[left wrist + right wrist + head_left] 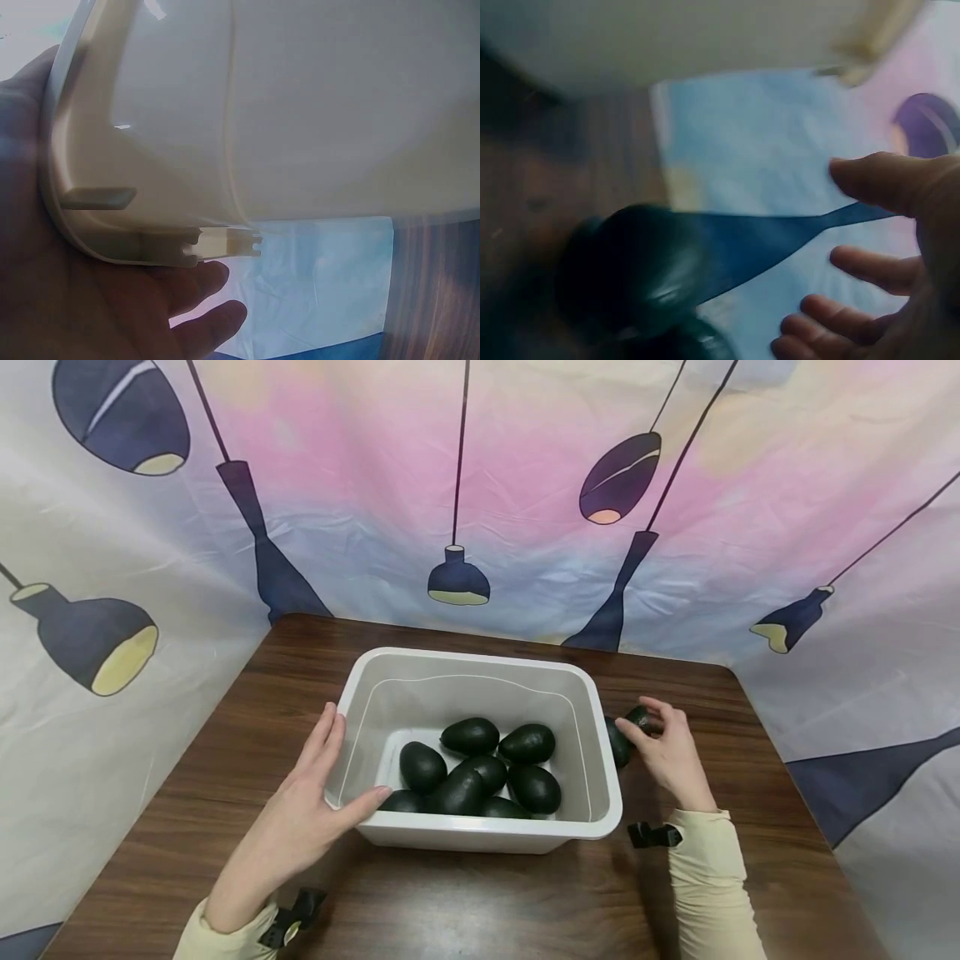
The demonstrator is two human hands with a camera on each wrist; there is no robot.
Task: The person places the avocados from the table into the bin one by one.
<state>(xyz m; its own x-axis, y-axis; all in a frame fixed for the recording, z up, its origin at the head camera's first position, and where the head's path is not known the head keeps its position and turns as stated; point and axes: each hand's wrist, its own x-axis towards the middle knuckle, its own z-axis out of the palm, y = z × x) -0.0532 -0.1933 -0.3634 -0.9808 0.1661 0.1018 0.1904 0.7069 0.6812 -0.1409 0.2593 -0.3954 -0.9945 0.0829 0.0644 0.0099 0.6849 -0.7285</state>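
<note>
A light grey plastic bin (480, 839) stands on the table, with several dark green avocados (528, 743) lying in its bottom. At the bin's front left corner, my left hand (300, 806) lies against the rim, its fingers extended along the left side and its thumb over the front edge. The left wrist view shows that hand by the bin's underside rim (56, 180). Right of the bin, my right hand (667, 752) hovers over more avocados (618, 743), thumb and fingers apart. In the right wrist view those avocados (652, 270) are blurred and apart from the fingers (874, 270).
The dark wood-grain table (202, 793) extends on both sides of the bin. Behind it hangs a pastel cloth (360, 510) printed with dark lamps. A black strap (296, 918) sits at the left wrist and another black strap (652, 835) at the right.
</note>
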